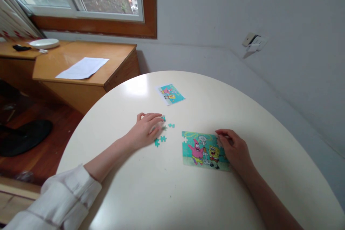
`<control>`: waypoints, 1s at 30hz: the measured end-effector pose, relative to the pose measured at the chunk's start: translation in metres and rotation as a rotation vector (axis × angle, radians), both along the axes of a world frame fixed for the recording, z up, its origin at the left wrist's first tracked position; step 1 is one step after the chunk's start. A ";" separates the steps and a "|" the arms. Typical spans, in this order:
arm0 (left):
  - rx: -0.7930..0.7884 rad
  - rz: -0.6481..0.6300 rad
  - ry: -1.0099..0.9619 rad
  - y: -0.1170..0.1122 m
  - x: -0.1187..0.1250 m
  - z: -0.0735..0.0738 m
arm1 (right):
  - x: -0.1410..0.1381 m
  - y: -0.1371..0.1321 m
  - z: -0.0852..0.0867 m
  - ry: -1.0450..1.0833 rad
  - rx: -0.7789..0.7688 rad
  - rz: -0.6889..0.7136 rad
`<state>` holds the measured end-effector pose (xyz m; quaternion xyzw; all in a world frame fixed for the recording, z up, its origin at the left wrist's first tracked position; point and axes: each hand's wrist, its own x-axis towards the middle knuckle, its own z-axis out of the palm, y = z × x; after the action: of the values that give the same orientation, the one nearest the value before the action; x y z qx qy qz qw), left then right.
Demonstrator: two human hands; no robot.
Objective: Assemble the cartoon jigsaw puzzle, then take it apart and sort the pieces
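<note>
By the left hand (145, 129), knobbed puzzle pieces (163, 138), probably cardboard.

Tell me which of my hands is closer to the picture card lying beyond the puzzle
Left. Your left hand is by loose pieces, on your side of the card and slightly left; your right hand is farther off, rightward, at the puzzle.

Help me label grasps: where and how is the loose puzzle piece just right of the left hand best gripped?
Probably pinch opposite edges of the puzzle piece from above, right: it lies flat, with the left hand close on its left.
</note>
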<state>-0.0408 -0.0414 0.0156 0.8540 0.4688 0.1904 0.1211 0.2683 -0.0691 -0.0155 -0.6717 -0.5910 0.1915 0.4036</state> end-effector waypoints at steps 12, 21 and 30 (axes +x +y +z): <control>0.014 0.014 0.054 0.004 0.007 -0.013 | 0.001 0.000 -0.001 -0.008 -0.025 0.009; 0.053 0.043 0.046 0.006 0.005 -0.010 | 0.000 -0.001 -0.001 -0.015 -0.018 0.007; 0.036 0.058 0.069 0.012 -0.002 -0.016 | 0.000 0.000 0.002 -0.017 -0.022 0.015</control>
<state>-0.0430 -0.0297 0.0001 0.8482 0.4937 0.1727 0.0838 0.2679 -0.0694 -0.0137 -0.6732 -0.5973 0.1955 0.3896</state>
